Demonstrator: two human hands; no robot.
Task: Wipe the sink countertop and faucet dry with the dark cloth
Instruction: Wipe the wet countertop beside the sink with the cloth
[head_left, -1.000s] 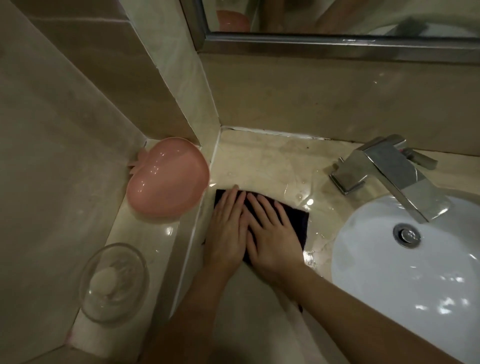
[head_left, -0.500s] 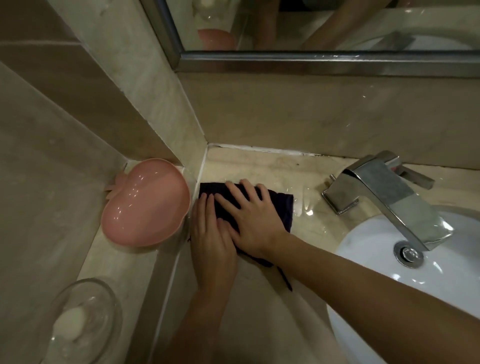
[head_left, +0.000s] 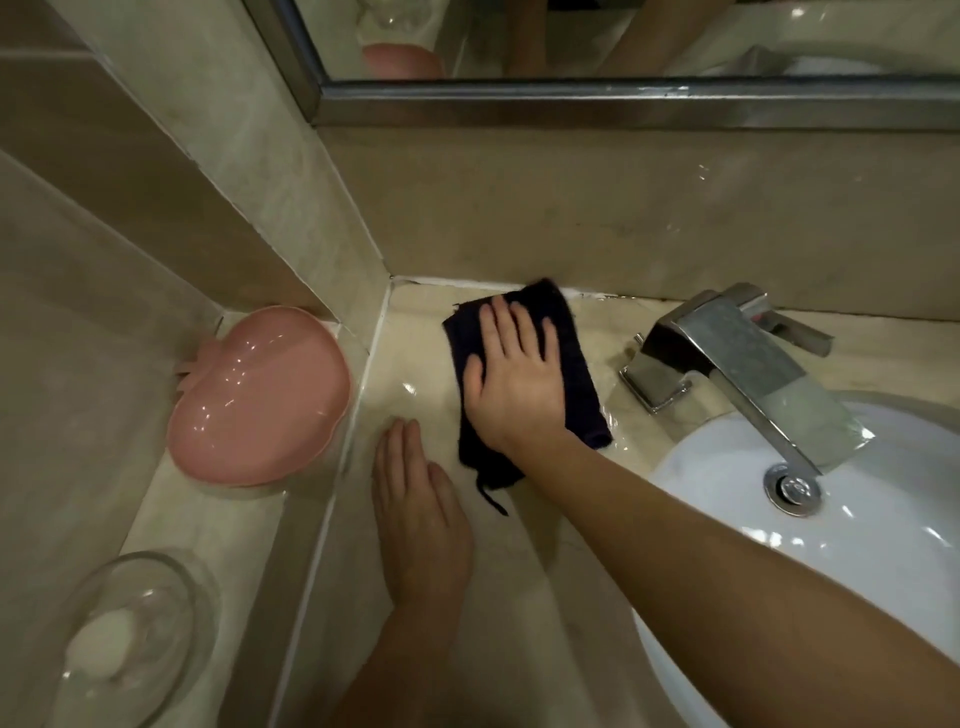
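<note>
The dark cloth lies flat on the beige countertop, its far edge near the back wall. My right hand presses on it with straight, spread fingers. My left hand rests flat on the bare countertop, nearer to me and left of the cloth, touching no cloth. The chrome faucet stands to the right of the cloth, its spout reaching over the white sink basin. Water glints on the stone between the cloth and the faucet base.
A pink apple-shaped dish sits on a raised ledge at the left. A clear glass lidded dish stands nearer on the same ledge. A mirror with a metal frame hangs above the back wall. The sink drain shows under the spout.
My right hand has slid the cloth away from me and to the right, up to the back wall. My left hand has come off the cloth and now lies on the bare counter.
</note>
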